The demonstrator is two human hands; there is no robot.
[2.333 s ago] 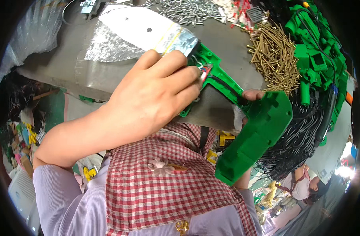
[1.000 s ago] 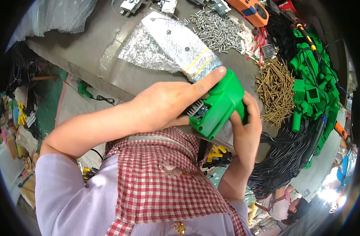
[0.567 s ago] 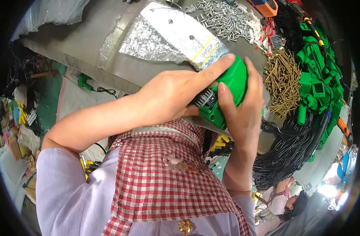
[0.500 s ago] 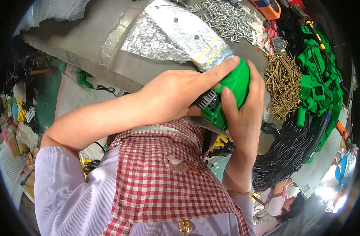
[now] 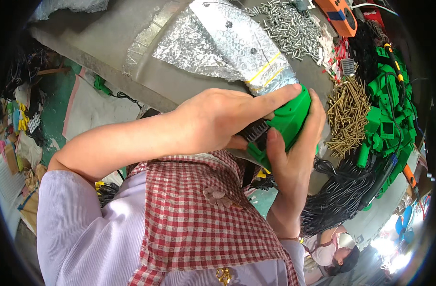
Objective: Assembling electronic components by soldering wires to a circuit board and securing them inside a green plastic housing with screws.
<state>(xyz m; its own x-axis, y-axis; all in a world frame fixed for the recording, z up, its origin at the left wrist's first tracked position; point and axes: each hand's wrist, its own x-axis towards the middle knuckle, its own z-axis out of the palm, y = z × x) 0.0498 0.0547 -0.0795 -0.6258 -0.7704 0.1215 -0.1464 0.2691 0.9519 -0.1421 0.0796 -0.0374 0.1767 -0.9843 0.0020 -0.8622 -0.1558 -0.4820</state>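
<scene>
A green plastic housing is held between both my hands at the table's near edge. My left hand reaches across from the left, its index finger stretched along the top of the housing and its other fingers bent around the near side. My right hand wraps the right side, with its thumb on the near face and its fingers along the far side. A dark finned metal part, like a heat sink, shows in the housing's open end beside my left fingers. My left fingertips are partly hidden behind the housing.
Bubble-wrap sheeting lies just beyond my hands. Silver screws, brass-coloured screws, green housings and black cables are heaped around to the right. An orange device stands at the back. Another person is at lower right.
The housing and both hands appear slightly lower and further right, as the whole view has shifted too. My grip on it looks much the same.
</scene>
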